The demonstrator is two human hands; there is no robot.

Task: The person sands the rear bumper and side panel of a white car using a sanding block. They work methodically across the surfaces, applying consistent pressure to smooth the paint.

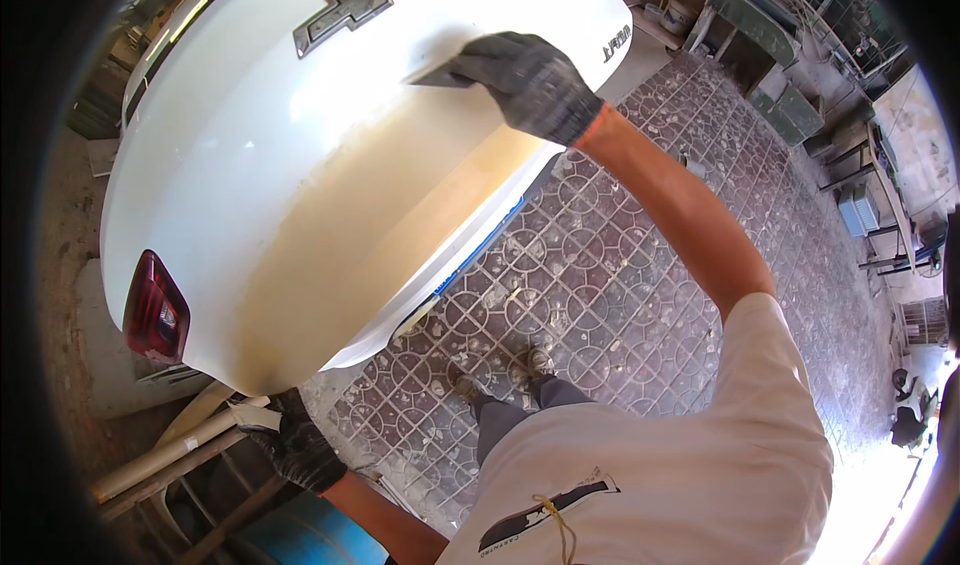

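Observation:
A white car trunk lid [240,145] fills the upper left, with a broad tan-beige patch [340,235] across its lower part. My right hand [530,83], in a dark grey glove with an orange cuff, is closed on a thin dark flat sheet [437,76]. It presses this sheet against the panel at the patch's upper edge; the glove is slightly blurred. Below the panel's lower left corner, my left hand [300,447], also in a dark glove, grips a small cream flat piece [258,417]. Its fingers are partly hidden.
A red tail light [157,308] and a chrome emblem [357,7] sit on the car. Long tubes and a frame [165,455] lie at lower left. Patterned paving tiles [620,265] surround my shoes [530,363]. A green metal cabinet [745,25] and a bench [880,165] stand at right.

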